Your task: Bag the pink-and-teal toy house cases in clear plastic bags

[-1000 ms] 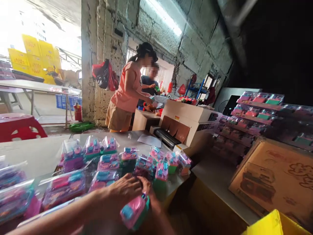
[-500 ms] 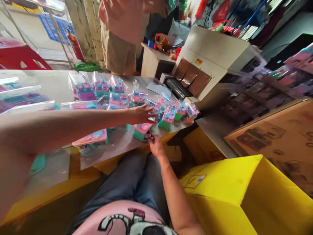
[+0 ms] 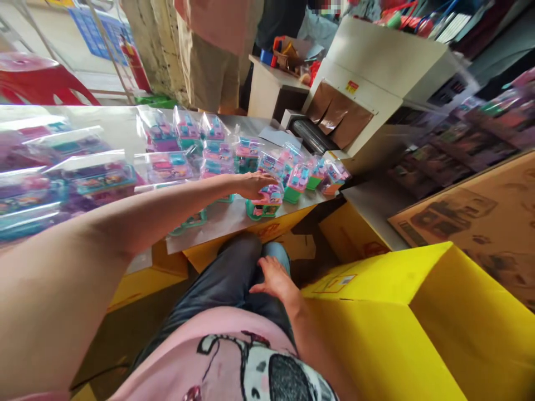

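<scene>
Near the front edge of the table stands a pink and teal toy house [image 3: 266,208] in clear plastic. My left hand [image 3: 254,184] reaches across from the left, its fingers and thumb closed on the toy's upper left part. Over my lap, below the table edge, my right hand [image 3: 274,277] holds nothing, with thumb and fingers apart. Just right of the held toy is a similar toy house with a green base [image 3: 295,188]. Behind my left forearm are several more wrapped toys [image 3: 216,159].
The grey table [image 3: 209,223] carries rows of wrapped toys at left. A white machine [image 3: 368,83] with brown flaps and a roller conveyor stands beyond it. An open yellow box [image 3: 376,278] is at my right, a printed carton [image 3: 468,223] behind it. A person [image 3: 213,61] stands across the table.
My right hand has left the toy house and drawn back over my lap. The toy has shifted slightly right, and my left fingers have come down onto it. The view has tilted somewhat.
</scene>
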Demonstrator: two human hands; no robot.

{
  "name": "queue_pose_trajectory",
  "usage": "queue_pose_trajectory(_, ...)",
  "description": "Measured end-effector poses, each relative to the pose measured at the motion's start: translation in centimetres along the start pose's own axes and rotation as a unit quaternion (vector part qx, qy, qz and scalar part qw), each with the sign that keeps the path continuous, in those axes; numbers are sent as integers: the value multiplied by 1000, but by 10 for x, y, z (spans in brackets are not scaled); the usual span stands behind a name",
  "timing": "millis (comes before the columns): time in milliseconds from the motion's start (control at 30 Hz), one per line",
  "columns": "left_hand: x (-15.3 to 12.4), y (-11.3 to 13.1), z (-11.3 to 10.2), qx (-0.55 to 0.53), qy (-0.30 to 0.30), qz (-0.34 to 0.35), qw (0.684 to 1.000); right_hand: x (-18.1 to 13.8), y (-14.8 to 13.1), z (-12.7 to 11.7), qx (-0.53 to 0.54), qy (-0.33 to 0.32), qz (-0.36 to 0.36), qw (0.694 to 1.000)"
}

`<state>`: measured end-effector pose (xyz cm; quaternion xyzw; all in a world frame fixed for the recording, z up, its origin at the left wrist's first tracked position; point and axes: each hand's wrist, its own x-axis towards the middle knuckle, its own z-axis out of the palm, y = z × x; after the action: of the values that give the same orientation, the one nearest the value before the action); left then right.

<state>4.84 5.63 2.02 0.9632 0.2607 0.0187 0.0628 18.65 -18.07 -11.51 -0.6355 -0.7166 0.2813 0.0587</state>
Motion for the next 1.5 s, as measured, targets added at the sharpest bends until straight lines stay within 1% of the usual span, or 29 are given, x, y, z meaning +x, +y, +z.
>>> queue_pose_trajectory(33,-4,5,-1,16,17,-6,1000,-1,-1,2,18,-6,18,1000)
queue_pose_trajectory(100,-19,22,3,30,85,-4,996,-2,0,5,63,-5,44,997)
queue_pose_trajectory(167,-46,47,20,-16,137,17,990,-3,2,6,102,-6,43,994)
queue_pose_trajectory(233,-78,78,51,-128,131,17,983,-6,6,3,133,-9,27,991)
queue_pose_trajectory(300,-108,110,89,-244,77,-22,967,-11,10,-6,193,-5,17,981)
queue_pose_trajectory(333,-120,126,107,-275,50,-51,959,-14,11,-12,242,9,16,970)
queue_pose_trajectory(367,-129,140,122,-294,34,-66,953,-17,10,-19,300,32,17,953)
queue_pose_trajectory(400,-135,152,134,-303,36,-79,949,-20,8,-25,360,63,20,930)
queue_pose_trajectory(467,-137,167,144,-309,67,-98,944,-25,0,-38,454,129,23,882)
queue_pose_trajectory(533,-131,170,137,-320,113,-114,934,-28,-8,-48,486,172,10,857)
queue_pose_trajectory(600,-124,164,119,-365,131,-112,915,-31,-12,-57,485,216,-15,847)
queue_pose_trajectory(633,-122,159,108,-403,127,-108,900,-33,-12,-61,473,245,-30,846)
queue_pose_trajectory(700,-121,149,86,-495,94,-99,858,-37,-5,-68,438,287,-65,850)
queue_pose_trajectory(733,-122,145,76,-537,76,-97,835,-38,0,-71,426,281,-86,856)
queue_pose_trajectory(767,-123,142,67,-568,63,-96,815,-39,4,-73,422,253,-108,864)
queue_pose_trajectory(800,-124,139,59,-587,57,-96,802,-40,9,-73,426,208,-128,871)
queue_pose_trajectory(867,-125,135,49,-599,56,-95,793,-39,14,-71,445,124,-143,876)
queue_pose_trajectory(900,-125,133,47,-599,62,-98,793,-38,15,-69,452,105,-137,875)
queue_pose_trajectory(933,-124,131,47,-600,71,-105,790,-36,15,-66,456,105,-124,875)
queue_pose_trajectory(1000,-123,127,53,-622,86,-120,769,-32,14,-58,457,135,-92,874)
queue_pose_trajectory(1033,-122,125,58,-640,92,-128,752,-29,13,-54,456,149,-79,874)
queue_pose_trajectory(1100,-124,120,72,-669,94,-147,722,-24,14,-47,454,147,-56,877)
queue_pose_trajectory(1167,-128,115,85,-675,104,-178,708,-20,17,-41,458,136,-34,878)
queue_pose_trajectory(1233,-137,111,93,-664,131,-225,701,-17,22,-37,451,154,-2,879)
queue_pose_trajectory(1300,-151,107,92,-647,168,-269,693,-15,30,-37,391,208,38,896)
queue_pose_trajectory(1333,-160,105,88,-637,191,-284,691,-14,33,-36,325,224,60,917)
queue_pose_trajectory(1367,-170,103,82,-625,217,-291,691,-14,36,-36,242,224,82,940)
queue_pose_trajectory(1433,-190,98,66,-599,279,-285,694,-14,37,-29,88,185,114,972)
queue_pose_trajectory(1500,-210,94,49,-571,322,-267,706,-15,31,-15,1,132,135,982)
